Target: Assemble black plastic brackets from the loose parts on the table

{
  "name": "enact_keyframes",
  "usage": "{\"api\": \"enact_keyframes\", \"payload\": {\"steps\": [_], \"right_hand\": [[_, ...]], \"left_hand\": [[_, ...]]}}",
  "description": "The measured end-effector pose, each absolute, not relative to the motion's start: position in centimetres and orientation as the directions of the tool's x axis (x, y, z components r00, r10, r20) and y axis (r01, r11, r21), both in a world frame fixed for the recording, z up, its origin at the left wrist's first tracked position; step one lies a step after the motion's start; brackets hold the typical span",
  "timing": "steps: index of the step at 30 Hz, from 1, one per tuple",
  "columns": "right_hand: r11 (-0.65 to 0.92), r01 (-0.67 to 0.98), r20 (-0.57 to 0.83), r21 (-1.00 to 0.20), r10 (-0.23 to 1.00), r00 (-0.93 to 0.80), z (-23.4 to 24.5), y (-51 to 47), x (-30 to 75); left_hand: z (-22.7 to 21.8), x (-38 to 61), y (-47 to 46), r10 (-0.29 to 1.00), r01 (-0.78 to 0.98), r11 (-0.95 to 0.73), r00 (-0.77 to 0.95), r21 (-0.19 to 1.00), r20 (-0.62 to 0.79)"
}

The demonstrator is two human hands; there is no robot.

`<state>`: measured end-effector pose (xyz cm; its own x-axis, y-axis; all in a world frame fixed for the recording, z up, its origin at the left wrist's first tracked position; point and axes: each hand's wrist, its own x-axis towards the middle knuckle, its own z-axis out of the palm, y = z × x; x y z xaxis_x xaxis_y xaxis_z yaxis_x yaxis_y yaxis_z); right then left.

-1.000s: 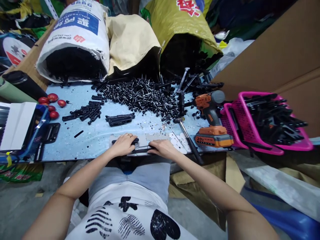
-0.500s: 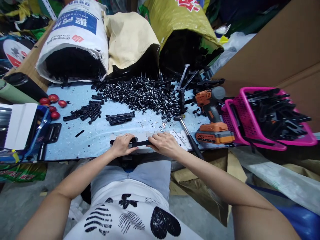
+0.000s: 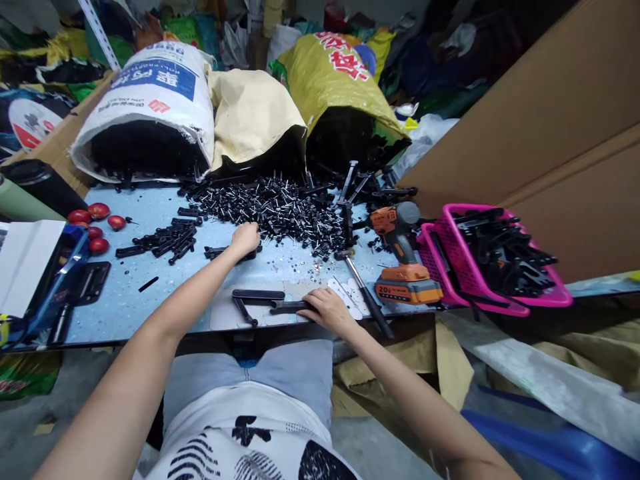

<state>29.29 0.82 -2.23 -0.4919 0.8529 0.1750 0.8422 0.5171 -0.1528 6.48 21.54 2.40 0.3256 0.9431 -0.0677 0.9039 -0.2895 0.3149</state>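
Note:
At the near edge of a heap of small black pieces with metal pins (image 3: 280, 210), my left hand (image 3: 247, 239) is closed. Its fingertips are hidden, so what it holds cannot be seen. Just under that wrist lies a small stack of black bars (image 3: 215, 253), partly covered by the arm. My right hand (image 3: 327, 310) grips one end of a black bar with a forked tip (image 3: 287, 307) at the table's front. A jointed black bracket (image 3: 257, 295), bent into an angle, rests beside that tip on a pale board (image 3: 223, 313).
A hammer (image 3: 367, 293) and an orange cordless drill (image 3: 400, 257) are to the right, before pink baskets (image 3: 475, 257) of black parts. Loose black bars (image 3: 163, 240) and red fruits (image 3: 99, 211) lie left. Open sacks (image 3: 257, 113) line the back.
My left hand has left the black part at the front edge and moved forward to the heap. My right hand stays on its piece. The bracket now lies uncovered, and the view has tilted up.

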Motion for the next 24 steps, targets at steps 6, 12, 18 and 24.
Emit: {"api": "enact_keyframes", "payload": {"steps": [6,12,18,24], "right_hand": [[0.427,0.872,0.212,-0.238,0.899,-0.383,-0.5,5.1,29.3],[0.179,0.975,0.226,-0.134,0.963,-0.146,0.5,15.5,28.5],[0.107,0.994,0.113,0.005,0.988,-0.106,-0.8,20.9,26.9],[0.084,0.995,0.145,-0.053,0.987,-0.075,-0.9,20.5,27.5]], "left_hand": [[0.9,7.7,24.6,0.943,0.914,-0.27,0.315,0.304,-0.109],[2.5,5.2,22.3,0.92,0.863,-0.363,0.392,0.35,-0.012],[3.6,-1.8,14.4,0.883,0.782,-0.466,0.439,0.414,0.164],[3.2,-4.8,8.4,0.871,0.821,-0.466,0.492,0.33,0.006]]}}
